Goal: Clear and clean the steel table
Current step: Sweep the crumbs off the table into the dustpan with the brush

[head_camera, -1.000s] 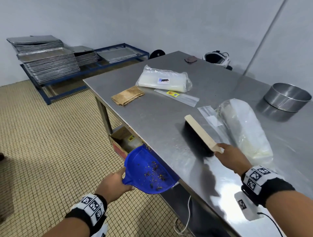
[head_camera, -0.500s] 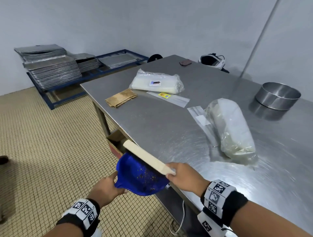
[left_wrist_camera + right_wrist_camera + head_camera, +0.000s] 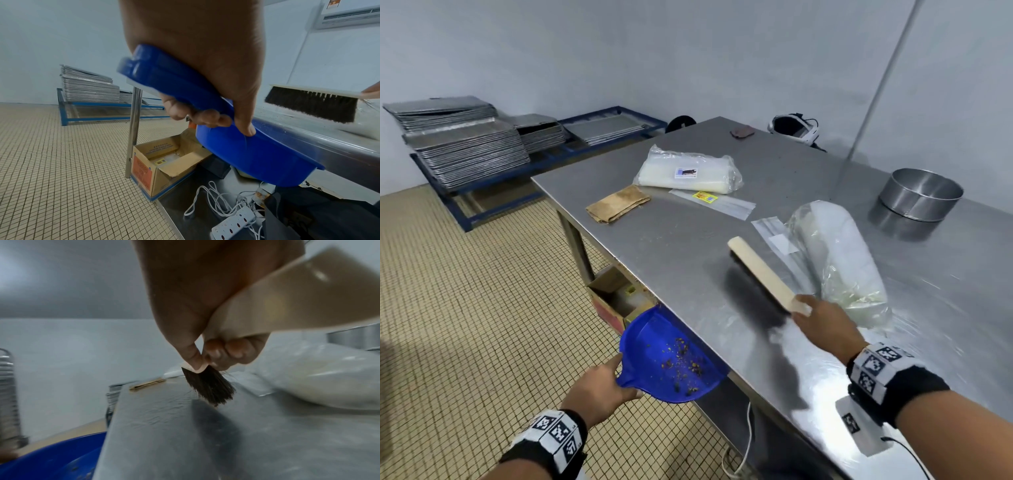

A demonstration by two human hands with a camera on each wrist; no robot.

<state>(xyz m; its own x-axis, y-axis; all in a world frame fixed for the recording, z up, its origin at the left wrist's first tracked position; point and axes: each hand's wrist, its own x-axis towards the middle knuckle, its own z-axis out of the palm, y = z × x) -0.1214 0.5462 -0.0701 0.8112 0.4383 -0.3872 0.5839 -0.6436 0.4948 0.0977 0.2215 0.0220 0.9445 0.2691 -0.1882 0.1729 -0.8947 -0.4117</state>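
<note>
my left hand (image 3: 599,387) grips the blue dustpan (image 3: 671,359) under the bench (image 3: 688,246) edge, lower centre; my right hand (image 3: 825,329) grips the brush (image 3: 760,274), bristles over the bench, centre right.

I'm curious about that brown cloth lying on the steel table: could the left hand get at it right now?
Probably not at once: the left hand grips the blue dustpan below the table edge. The path to the brown cloth looks free, but the hand is occupied.

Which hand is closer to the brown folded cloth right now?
Left, narrowly. The left hand holds the blue dustpan below the table edge, on the brown folded cloth's side; the right hand grips the brush farther along.
</note>
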